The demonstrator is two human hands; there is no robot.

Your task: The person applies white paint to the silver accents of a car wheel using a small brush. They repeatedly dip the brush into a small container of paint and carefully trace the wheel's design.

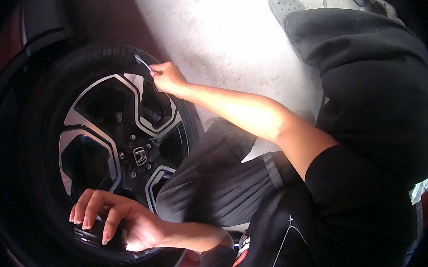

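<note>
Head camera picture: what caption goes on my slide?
Right hand holds a thin tool at the car wheel; left hand grips a black object.

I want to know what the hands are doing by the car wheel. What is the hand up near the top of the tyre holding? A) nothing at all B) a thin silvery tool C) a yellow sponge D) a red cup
B: the right hand pinches a thin silvery tool against the upper edge of the tyre, while the left hand grips a small black object lower down.
</note>
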